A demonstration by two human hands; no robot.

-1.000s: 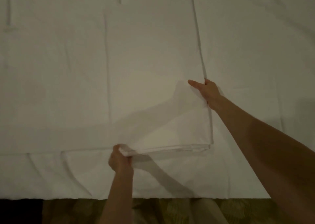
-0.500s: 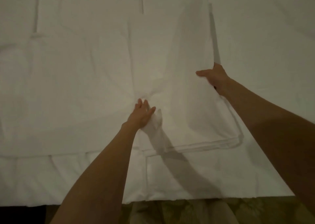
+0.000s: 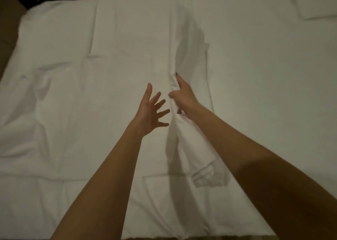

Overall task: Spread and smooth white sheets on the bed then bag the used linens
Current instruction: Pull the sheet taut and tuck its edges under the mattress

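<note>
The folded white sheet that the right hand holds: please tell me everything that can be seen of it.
The folded white cloth sheet is a plain, soft, layered fabric, still partly folded. It is lifted into a long upright ridge running up the middle of the white bed, its near end sagging in stacked folds. The right hand grips its upper edge; the left hand, fingers spread, is beside it and seems not to touch it. It casts a shadow on the bed.

Counting, head view:

- Hands showing: two. Left hand (image 3: 152,110) hovering with fingers spreading; right hand (image 3: 183,93) gripping cloth.
- Bare forearms showing: two.
- Folded sheets being lifted: one (image 3: 189,145).
- Sheets lying spread over the bed: at least one (image 3: 109,66); layers beneath not separable.
- Pillows showing: one, top right corner (image 3: 317,4).
</note>
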